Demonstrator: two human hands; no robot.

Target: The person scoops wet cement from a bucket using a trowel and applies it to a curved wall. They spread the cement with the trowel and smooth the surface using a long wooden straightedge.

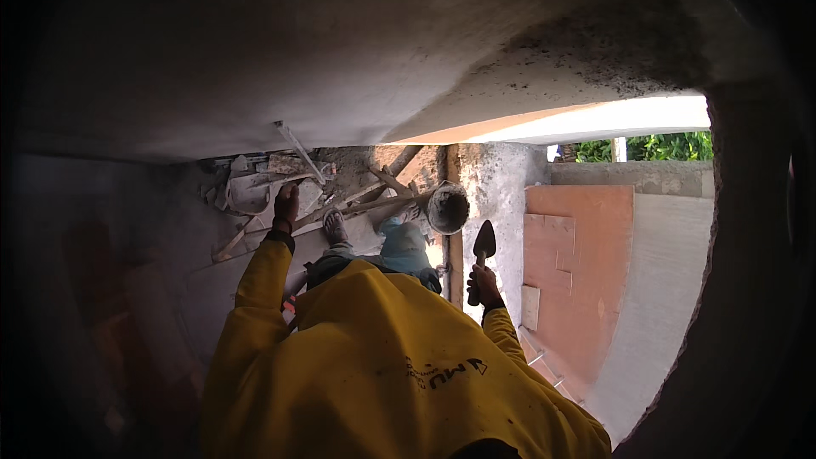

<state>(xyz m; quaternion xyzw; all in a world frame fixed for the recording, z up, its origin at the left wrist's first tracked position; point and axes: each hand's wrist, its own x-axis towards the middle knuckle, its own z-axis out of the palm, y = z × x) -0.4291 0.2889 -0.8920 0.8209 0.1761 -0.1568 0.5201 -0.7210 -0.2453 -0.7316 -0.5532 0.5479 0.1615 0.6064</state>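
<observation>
My right hand is closed around the handle of a pointed trowel, its dark blade up and away from me. Just past the trowel, to its left, stands a mortar-crusted bucket. My left hand is held out ahead on the left, its fingers curled. Right by its fingers is a pale straight bar, slanting against the wall's foot. The dim light hides what the left fingers grip, if anything. Both arms wear yellow sleeves.
A plastered wall rises in front, with a dark wet patch at upper right. Wooden poles, rubble and a pale container lie around my sandalled feet. An opening on the right shows reddish panels below.
</observation>
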